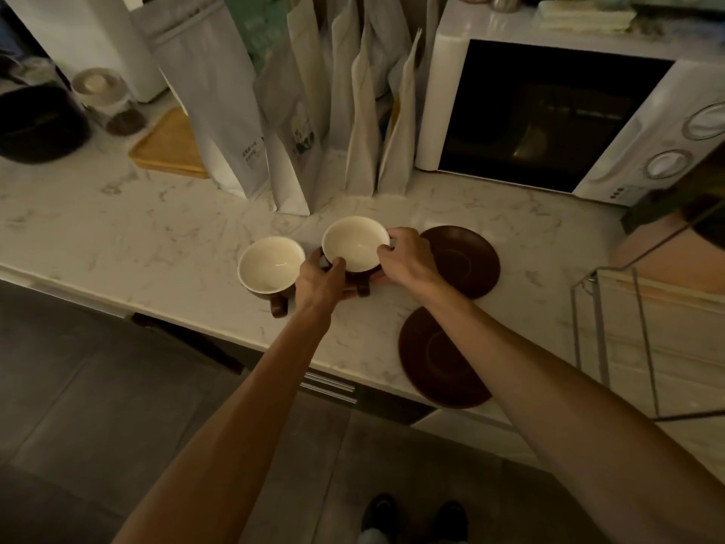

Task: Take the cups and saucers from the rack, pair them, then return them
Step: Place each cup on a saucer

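Fingers (386, 251) both hands grip cup (355, 243): cream inside, brown outside.

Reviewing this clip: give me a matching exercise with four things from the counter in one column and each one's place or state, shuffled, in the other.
Things:
1. held cup
2. free cup
3. far saucer
4. near saucer

Places or states:
A. at the counter's front edge, bare
B. gripped by both hands
C. stands alone, left of the hands
D. just beyond the right hand, bare

Pairs: 1-B, 2-C, 3-D, 4-A
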A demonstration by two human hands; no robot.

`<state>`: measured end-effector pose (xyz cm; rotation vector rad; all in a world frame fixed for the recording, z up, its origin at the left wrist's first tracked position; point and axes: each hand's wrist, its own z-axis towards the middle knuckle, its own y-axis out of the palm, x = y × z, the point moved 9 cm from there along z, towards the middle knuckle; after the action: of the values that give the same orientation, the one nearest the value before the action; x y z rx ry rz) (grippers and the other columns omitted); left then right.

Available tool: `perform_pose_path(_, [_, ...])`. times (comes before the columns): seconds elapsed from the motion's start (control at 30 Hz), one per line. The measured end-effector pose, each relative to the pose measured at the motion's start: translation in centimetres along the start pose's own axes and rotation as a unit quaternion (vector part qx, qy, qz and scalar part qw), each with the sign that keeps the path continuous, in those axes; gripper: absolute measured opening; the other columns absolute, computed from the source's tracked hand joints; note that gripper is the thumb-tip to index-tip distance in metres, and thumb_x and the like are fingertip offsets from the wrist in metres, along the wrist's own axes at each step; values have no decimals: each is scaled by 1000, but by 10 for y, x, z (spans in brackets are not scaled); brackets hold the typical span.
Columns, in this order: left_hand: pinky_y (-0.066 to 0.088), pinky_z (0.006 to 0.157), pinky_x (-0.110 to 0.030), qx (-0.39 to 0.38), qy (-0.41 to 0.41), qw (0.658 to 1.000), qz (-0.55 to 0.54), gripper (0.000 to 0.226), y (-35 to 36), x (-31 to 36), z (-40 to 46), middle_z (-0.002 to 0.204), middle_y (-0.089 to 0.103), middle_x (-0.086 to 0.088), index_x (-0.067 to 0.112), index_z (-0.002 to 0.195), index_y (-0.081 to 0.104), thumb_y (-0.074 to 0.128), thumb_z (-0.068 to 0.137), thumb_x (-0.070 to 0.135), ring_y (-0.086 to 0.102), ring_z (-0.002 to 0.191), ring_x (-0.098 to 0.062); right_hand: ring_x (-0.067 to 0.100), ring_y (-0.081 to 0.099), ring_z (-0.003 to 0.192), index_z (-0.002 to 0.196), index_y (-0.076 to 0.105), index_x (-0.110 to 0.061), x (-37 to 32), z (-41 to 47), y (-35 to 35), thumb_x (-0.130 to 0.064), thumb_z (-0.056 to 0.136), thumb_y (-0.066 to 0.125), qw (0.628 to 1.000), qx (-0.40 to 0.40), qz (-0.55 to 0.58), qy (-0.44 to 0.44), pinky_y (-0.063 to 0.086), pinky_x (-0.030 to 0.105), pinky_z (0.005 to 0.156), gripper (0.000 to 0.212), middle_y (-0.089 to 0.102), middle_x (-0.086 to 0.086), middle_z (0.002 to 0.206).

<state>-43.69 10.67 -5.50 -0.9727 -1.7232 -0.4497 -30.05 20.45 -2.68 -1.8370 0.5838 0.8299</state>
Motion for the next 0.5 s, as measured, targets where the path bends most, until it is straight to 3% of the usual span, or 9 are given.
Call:
perform_pose_path(0.1, [60, 66, -33, -22, 15, 1000, 3, 48, 11, 13, -6, 87, 62, -1, 17, 140, 42, 54, 94, 18, 70, 86, -24, 31, 75, 80, 121, 63, -7, 3, 0, -19, -12, 91, 54, 1000, 10, 17, 2, 63, 45, 72, 32, 72, 16, 105])
perform_pose_path(0.3, [59, 60, -28, -94, 21, 995, 4, 51, 58, 31, -16, 85, 62, -3, 14, 143, 38, 54, 95, 15, 66, 78, -17, 25, 76, 73, 121, 61, -7, 25, -8, -65, -8, 94, 52, 998, 43, 44, 35, 63, 42, 71, 28, 71, 13, 105])
perform_pose_path(0.5, [60, 68, -36, -143, 13, 990, 16, 50, 101, 28, -21, 87, 64, -7, 12, 141, 41, 55, 93, 12, 68, 78, -21, 27, 75, 68, 115, 66, -5, 55, -12, -101, -6, 93, 51, 993, 88, 51, 62, 64, 42, 68, 26, 73, 14, 97])
